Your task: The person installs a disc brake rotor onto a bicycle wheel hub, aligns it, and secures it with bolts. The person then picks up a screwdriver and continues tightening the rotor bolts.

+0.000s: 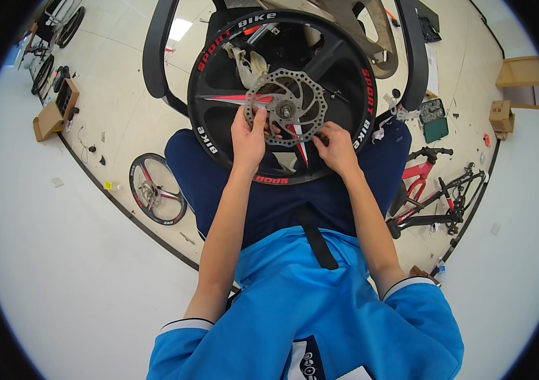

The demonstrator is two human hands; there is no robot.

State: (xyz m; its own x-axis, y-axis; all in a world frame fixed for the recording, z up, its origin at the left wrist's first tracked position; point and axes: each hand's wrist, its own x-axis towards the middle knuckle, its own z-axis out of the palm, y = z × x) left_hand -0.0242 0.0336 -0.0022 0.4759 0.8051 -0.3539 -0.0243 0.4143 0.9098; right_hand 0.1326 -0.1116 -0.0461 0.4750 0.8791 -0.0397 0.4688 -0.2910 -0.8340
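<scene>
A black bicycle wheel (203,69) with broad spokes lies across my thighs and the seat in front of me. Over its hub sits a silver brake disc (315,104) with a perforated rim. My left hand (248,140) grips the disc's left edge, the thumb on top and fingers underneath, partly visible through the cutouts. At the lower right edge of the disc, my right hand (337,149) is closed, thumb and fingertips pinched on the rim. Whether the disc touches the hub cannot be made out.
Black chair armrests (158,50) flank the wheel. A smaller wheel (155,190) leans at left on the floor, near an open cardboard box (54,119). Bicycle frames (424,183) lie at right, below a green case (434,120). A crumpled plastic bag (244,66) rests on the wheel.
</scene>
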